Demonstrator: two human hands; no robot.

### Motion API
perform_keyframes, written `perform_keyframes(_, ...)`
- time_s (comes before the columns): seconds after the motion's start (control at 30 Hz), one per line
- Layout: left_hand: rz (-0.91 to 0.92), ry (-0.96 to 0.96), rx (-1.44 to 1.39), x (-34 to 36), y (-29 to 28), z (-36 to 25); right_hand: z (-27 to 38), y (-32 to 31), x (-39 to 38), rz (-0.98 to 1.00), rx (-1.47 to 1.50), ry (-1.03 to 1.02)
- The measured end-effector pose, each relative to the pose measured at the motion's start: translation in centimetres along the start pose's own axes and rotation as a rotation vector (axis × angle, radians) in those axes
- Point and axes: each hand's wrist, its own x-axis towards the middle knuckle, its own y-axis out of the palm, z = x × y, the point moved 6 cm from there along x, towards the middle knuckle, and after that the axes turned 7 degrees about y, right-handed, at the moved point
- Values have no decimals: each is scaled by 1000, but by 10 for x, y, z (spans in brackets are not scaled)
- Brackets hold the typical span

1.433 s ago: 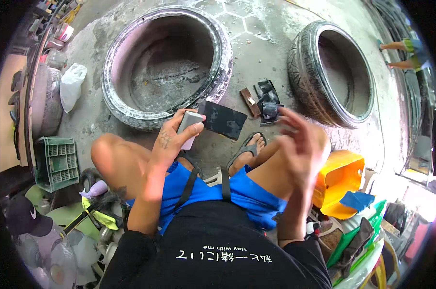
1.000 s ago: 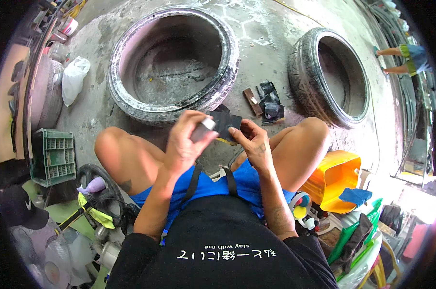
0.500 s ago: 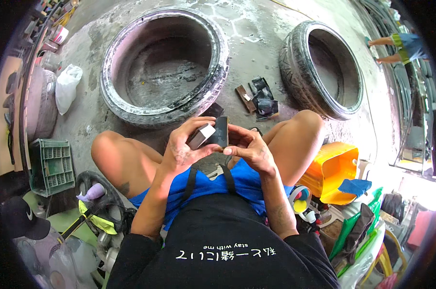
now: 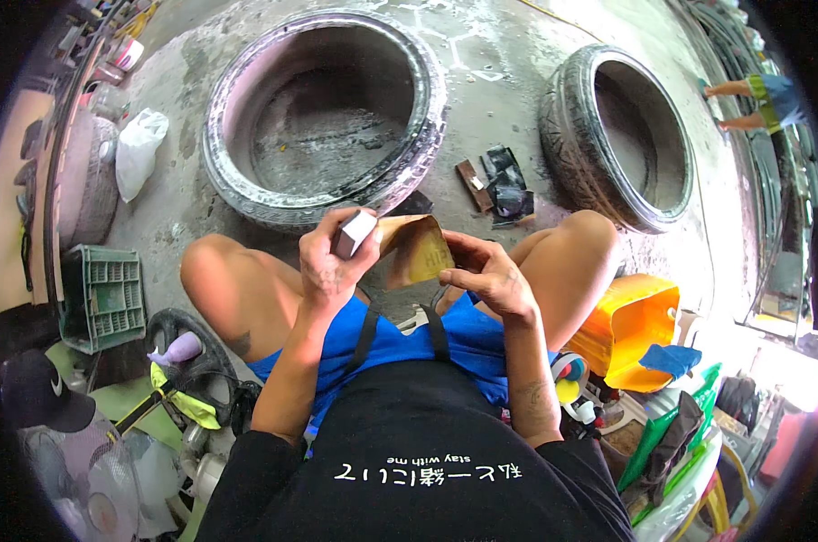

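Note:
My left hand (image 4: 332, 262) is closed round a small rectangular block (image 4: 355, 231) with a pale end face. A curved sheet of sandpaper (image 4: 418, 253) spans between my hands, its yellow-brown, printed back showing; half a second ago its black face showed. My right hand (image 4: 492, 275) pinches the sheet's right edge between thumb and fingers. The sheet's left end runs behind the block and my left fingers, so I cannot tell how it is held there. Both hands are above my lap, between my bent knees.
A large tyre (image 4: 215, 172) lies ahead on the concrete floor, a second tyre (image 4: 567, 135) to its right. Black scraps (image 4: 508, 185) and a brown block (image 4: 473, 185) lie between them. A green crate (image 4: 102, 298) stands left, a yellow container (image 4: 639, 316) right. Another person's legs (image 4: 738, 107) show far right.
The sheet has turned from its black face to its yellow-brown back and opened out. My left hand has tilted the block upright; my hands are slightly farther apart. The view has shifted a little.

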Motion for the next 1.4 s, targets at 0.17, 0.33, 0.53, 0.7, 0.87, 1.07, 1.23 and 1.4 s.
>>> perform_keyframes(0.17, -14, -198, 20, 8, -12, 18, 4, -16, 0, -202, -117, 50)
perform_keyframes(0.33, -1, -281, -216, 6, -11, 38, -14, -31, 16, -296, 147, -80)
perform_keyframes(0.53, -12, -360, -108, 0, 1, 36, -6, -10, 12, -112, 235, -161)
perform_keyframes(0.7, -28, -212, -54, -6, 12, 39, -3, 9, 21, -162, -48, -137)
perform_keyframes(0.87, -33, -652, -619, -19, 21, 39, -1, -6, 19, -240, 37, -208)
perform_keyframes(1.07, 312, -546, -455, -36, 42, 37, 8, 6, 18, -206, -88, -270)
perform_keyframes(1.23, 22, -565, -733, -34, 44, 44, 0, -3, 18, -267, -23, -348)
perform_keyframes(1.4, 125, -637, -1054, -35, 48, 30, -1, -1, 19, -186, -327, -269)
